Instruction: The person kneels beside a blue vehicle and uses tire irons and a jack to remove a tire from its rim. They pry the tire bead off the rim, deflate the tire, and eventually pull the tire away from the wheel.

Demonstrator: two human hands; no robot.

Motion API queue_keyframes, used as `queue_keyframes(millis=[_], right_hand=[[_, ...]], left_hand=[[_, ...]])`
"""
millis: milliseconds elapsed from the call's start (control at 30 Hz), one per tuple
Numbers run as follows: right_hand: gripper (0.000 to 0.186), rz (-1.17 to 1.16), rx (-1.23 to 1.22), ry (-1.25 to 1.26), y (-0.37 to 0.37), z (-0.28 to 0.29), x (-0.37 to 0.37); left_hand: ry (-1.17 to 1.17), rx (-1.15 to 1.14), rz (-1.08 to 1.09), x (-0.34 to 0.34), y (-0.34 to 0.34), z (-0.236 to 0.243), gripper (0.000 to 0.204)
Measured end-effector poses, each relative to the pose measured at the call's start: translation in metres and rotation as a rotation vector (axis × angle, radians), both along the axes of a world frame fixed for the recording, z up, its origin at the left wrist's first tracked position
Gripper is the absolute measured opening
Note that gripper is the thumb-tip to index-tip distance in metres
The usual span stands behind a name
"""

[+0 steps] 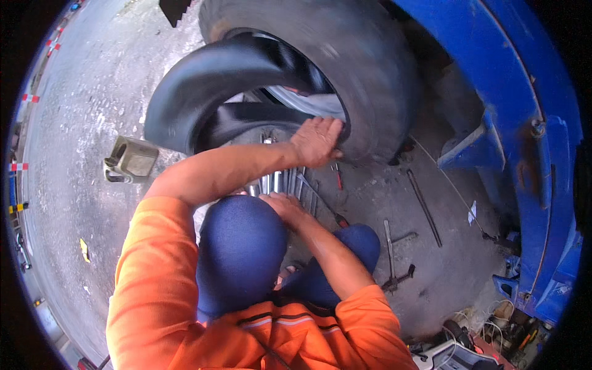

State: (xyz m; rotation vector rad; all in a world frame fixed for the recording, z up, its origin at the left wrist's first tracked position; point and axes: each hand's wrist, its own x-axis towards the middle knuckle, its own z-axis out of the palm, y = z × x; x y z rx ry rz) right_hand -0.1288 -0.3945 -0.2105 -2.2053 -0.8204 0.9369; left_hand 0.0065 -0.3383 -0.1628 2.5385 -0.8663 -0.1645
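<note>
A large tyre (pixel 376 80) stands ahead of me, its sidewall slightly smeared. A smooth black inner tube (pixel 185 86) bulges out of the tyre's opening toward the left. My left hand (pixel 317 140) lies against the tyre's inner edge with its fingers stretched out and nothing gripped. By my bent left knee (pixel 243 246) rests my right hand (pixel 283 208), its fingers laid at the knee's top and partly hidden. Just beyond that hand, several metal tools (pixel 277 180) lie side by side on the floor. Inside the tyre a pale metal rim (pixel 293 98) shows in part.
A dirty rectangular can (pixel 132 157) stands at left. On the floor to the right lie a long bar (pixel 424 206), a cross-shaped wrench (pixel 390 250) and a red-handled screwdriver (pixel 339 219). A blue metal body (pixel 524 80) rises at right. Cables and clutter (pixel 493 330) fill the lower right.
</note>
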Motion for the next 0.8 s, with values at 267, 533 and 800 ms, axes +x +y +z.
queue_keyframes(millis=[267,533,800], right_hand=[[0.014,-0.052,-0.601,-0.602,-0.079,0.112,0.042],[0.070,-0.114,-0.017,-1.169,-0.034,0.199,0.085],[0.029,-0.064,-0.120,-0.768,-0.058,0.067,0.044]], left_hand=[[-0.117,0.275,-0.002,0.018,0.002,-0.056,0.066],[-0.613,0.288,0.356,-0.008,0.080,-0.114,0.056],[0.133,0.300,-0.207,-0.150,0.178,-0.078,0.048]])
